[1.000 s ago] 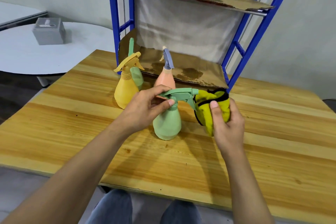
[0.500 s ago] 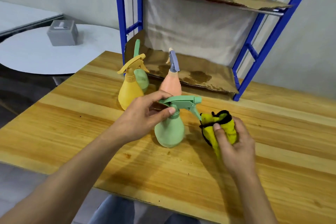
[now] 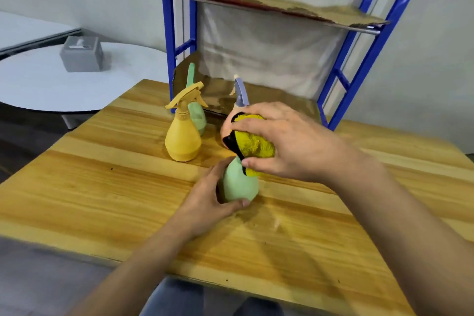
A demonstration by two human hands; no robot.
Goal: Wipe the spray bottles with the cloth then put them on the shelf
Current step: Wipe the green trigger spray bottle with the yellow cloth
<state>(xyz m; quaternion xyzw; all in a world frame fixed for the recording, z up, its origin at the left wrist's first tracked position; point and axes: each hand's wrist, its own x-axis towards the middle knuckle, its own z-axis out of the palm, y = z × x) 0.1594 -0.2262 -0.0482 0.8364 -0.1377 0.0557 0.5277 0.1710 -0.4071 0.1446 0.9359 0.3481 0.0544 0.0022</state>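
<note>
The left hand (image 3: pixel 205 202), moved down from the trigger, now grips the green spray bottle (image 3: pixel 239 186) on the wooden table (image 3: pixel 102 187); the right hand (image 3: pixel 289 143) clamps the yellow cloth (image 3: pixel 252 142), earlier at the bottle's 3 o'clock, over its top.

spray bottles (image 3: pixel 182 140) (image 3: pixel 198 118) (image 3: pixel 226 127) (image 3: pixel 239 185): 4 | cloth (image 3: pixel 252 142): 1 | shelf (image 3: pixel 282 5): 1 | grey box (image 3: pixel 82 54): 1
</note>
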